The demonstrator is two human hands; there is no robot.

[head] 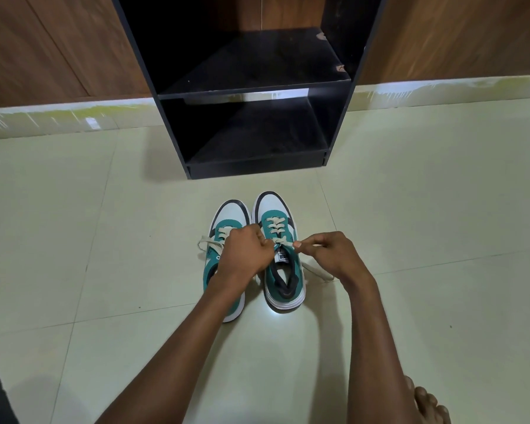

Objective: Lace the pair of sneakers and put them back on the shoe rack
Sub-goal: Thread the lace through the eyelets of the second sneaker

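- 2 hands work at the centre of the frame: the left hand (pixel 248 252) and the right hand (pixel 328 255) each pinch the cream lace (pixel 280 242) in curled fingers, above the right sneaker (pixel 283 264).
- Judged well done: pull both ends evenly outward, keeping the crossings flat and snug.
- 2 sneakers stand side by side on the floor (pixel 426 209); the left sneaker (pixel 227 228) looks only partly laced.
- 1 black shoe rack (pixel 337 123), with 2 shelves showing, stands beyond, in the upper centre.

Pale glossy tiled floor (pixel 426 209), wood-grain wall panels (pixel 43 50) behind, white skirting strip (pixel 58 117) (yellowish smears along it), bare foot (pixel 429 405) at lower right
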